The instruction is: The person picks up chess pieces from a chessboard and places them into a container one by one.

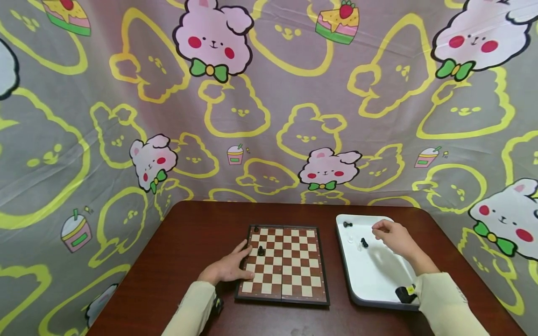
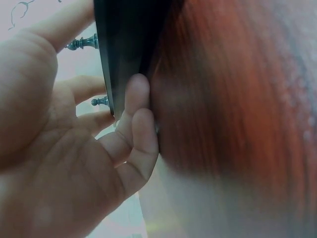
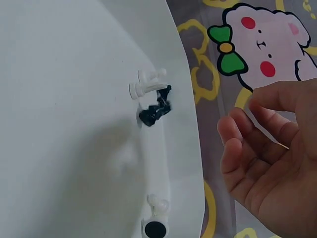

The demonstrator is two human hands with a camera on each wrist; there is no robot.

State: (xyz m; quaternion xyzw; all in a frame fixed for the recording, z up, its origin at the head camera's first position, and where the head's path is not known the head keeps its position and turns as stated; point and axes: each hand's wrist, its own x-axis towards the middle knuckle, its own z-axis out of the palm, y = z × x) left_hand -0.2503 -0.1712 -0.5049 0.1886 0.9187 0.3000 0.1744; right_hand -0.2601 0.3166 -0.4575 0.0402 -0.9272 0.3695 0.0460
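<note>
Here's the left hand [image 1: 227, 268], palm low, spread loosely at the left edge of the chessboard [image 1: 302, 268]; thumb and fingers are apart, resting on it with no grip. The wrist view hides some fingertips behind the dark edge, while two bent fingers lie along its outer side. Across to the right hand [image 1: 397, 238], hanging over the white tray [image 1: 365, 280], wrist angled down, fingers softly bent towards the thumb! Nothing shows in its grasp, though whether thumb and index tips meet is hard to make out.

Below, the tray carries a small black piece [image 1: 364, 242] just beside pale pieces [image 1: 350, 239] that almost melt into the white, and another dark piece [image 1: 347, 224] lies near the far left corner. The right forearm covers part of the tray's right side. On the board, one black pawn [image 1: 261, 251] stands near the left hand, and a second dark piece [image 1: 256, 228] sits at the far left corner. Around everything, dark reddish tabletop [image 1: 143, 280], then bunny-print cloth [image 1: 294, 88], cut off by the frame.
</note>
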